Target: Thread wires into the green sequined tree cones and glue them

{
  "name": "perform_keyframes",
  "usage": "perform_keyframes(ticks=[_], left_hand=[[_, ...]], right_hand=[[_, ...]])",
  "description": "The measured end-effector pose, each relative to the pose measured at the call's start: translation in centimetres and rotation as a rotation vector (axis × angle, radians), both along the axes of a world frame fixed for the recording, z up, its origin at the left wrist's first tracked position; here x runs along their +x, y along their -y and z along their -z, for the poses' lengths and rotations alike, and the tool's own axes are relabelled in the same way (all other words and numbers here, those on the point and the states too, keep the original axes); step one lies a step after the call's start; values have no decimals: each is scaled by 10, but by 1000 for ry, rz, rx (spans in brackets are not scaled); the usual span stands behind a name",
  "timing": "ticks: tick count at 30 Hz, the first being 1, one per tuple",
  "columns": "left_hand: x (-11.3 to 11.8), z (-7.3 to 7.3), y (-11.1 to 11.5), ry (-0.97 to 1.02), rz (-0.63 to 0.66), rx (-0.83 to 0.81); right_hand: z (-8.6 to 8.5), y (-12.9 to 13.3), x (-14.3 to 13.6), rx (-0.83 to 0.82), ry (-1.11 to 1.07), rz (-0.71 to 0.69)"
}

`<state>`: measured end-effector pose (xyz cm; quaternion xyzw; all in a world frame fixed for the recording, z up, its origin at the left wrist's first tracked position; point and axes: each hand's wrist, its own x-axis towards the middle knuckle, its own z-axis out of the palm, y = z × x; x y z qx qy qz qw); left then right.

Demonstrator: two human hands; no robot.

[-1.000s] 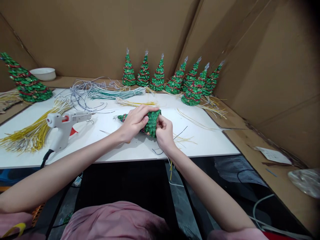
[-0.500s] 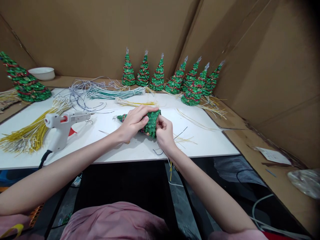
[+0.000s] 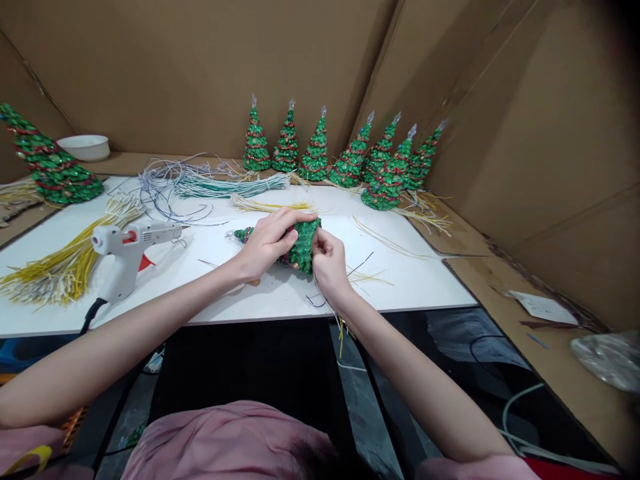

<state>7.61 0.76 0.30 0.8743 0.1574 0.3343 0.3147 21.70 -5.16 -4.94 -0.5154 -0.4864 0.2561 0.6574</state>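
Note:
A small green Christmas tree lies on its side on the white board, its clear tip to the left and its base to the right. Over its upper side my left hand is wrapped, holding it down. At the base, my right hand is closed with fingertips pinched against the open end. What those fingers pinch is hidden; thin wires hang below the wrist. Dark and yellow wire ends lie beside the right hand.
A white glue gun stands at left by a bundle of yellow wires. Green-white wires lie behind the hands. Several finished-looking trees line the back, and a larger tree and white bowl are far left. Cardboard walls enclose the table.
Both hands stay on the tree in nearly the same pose. The whole view has shifted very slightly.

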Motion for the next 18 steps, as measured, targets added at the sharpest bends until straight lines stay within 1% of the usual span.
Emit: perform_keyframes(ticks=[6,11,18], left_hand=[[-3,-1,-2,23,82,-61],[-2,1,-2,8,43,-23],[-1,1,-2,12,22,-48]], right_hand=[[2,-1,1,-18,1,-1],[1,0,1,-15,-4,-2],[2,-1,0,-20,-14,13]])
